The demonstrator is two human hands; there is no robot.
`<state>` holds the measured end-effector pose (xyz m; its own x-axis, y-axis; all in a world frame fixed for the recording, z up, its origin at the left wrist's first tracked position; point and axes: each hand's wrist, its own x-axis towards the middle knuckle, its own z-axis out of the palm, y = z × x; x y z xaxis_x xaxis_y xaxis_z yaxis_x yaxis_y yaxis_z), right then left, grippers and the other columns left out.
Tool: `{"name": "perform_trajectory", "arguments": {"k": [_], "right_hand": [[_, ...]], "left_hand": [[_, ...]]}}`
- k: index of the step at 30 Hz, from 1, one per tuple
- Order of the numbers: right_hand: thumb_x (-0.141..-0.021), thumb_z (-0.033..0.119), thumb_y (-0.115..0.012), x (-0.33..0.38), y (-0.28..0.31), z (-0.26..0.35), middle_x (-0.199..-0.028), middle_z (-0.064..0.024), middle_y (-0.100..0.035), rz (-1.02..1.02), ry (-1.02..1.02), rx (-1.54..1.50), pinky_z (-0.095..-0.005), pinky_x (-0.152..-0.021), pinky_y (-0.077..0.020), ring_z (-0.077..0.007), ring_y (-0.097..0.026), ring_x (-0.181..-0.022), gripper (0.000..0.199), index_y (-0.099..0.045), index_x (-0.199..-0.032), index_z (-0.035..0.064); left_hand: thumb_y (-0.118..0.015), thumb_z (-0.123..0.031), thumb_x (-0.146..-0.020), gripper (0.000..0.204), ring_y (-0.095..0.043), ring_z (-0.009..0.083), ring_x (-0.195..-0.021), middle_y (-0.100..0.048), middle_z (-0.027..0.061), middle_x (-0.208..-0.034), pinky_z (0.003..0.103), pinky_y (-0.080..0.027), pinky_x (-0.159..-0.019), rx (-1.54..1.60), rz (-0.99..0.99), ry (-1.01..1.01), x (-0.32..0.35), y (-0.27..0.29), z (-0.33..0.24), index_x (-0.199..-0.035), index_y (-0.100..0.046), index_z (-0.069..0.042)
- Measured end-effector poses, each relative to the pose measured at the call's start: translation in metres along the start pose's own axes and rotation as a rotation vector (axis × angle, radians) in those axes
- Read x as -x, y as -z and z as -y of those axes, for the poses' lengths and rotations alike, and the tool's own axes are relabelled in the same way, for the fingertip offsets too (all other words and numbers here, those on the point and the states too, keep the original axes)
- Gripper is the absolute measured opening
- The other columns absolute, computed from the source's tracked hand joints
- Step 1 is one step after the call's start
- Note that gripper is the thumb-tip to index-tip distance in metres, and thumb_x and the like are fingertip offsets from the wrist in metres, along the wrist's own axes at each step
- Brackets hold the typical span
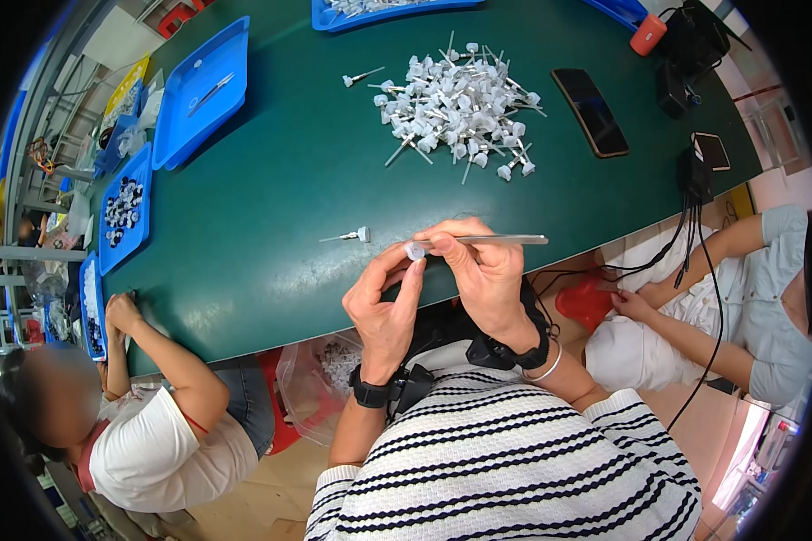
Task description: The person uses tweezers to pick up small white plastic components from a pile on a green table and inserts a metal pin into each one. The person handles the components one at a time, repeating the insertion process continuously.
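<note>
Near the table's front edge, my left hand (382, 305) pinches a small whitish plastic piece (415, 252) between thumb and fingertips. My right hand (489, 281) is closed on silver metal tweezers (518, 240), held nearly level. Their working end meets the piece at my left fingertips, where the fingers partly hide it. Just left of my hands lies a single white-capped part with a thin stem (359, 235). Beyond them a large heap of similar white parts (460, 106) is spread on the green table (280, 180).
Blue trays (173, 135) line the left side, one holding tweezers, another dark and white pieces (124, 212). A phone (590, 113) lies right of the heap; cables (699, 216) hang off the right edge. One person (171, 424) sits at left, another (740, 288) at right. A clear bag (320, 379) stands below the table.
</note>
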<state>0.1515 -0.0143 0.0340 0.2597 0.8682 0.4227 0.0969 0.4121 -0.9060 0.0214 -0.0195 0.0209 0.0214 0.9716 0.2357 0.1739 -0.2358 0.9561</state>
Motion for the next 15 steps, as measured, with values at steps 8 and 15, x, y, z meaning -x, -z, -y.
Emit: {"name": "perform_trajectory", "arguments": {"k": [8, 15], "right_hand": [[-0.088, 0.004, -0.066, -0.0027, 0.0068, 0.0075, -0.082, -0.0103, -0.069, 0.061, 0.049, 0.151, -0.0275, -0.055, -0.0499, -0.0187, -0.063, -0.062, 0.009, -0.067, -0.088, -0.0047], [-0.087, 0.003, -0.066, -0.0029, 0.0067, 0.0057, -0.081, -0.0096, -0.068, 0.062, 0.07, 0.152, -0.0284, -0.054, -0.0493, -0.0195, -0.062, -0.061, 0.008, -0.066, -0.086, -0.0044]], "left_hand": [[-0.064, 0.004, -0.088, 0.021, -0.067, 0.0144, -0.089, -0.068, 0.0094, -0.101, 0.025, -0.055, -0.077, 0.151, 0.007, 0.11, 0.005, -0.0023, 0.0047, -0.109, -0.063, 0.004], [-0.063, 0.002, -0.089, 0.021, -0.067, 0.0154, -0.09, -0.068, 0.0103, -0.102, 0.026, -0.056, -0.077, 0.233, -0.002, 0.144, 0.0065, -0.0031, 0.0074, -0.11, -0.063, 0.004]]}}
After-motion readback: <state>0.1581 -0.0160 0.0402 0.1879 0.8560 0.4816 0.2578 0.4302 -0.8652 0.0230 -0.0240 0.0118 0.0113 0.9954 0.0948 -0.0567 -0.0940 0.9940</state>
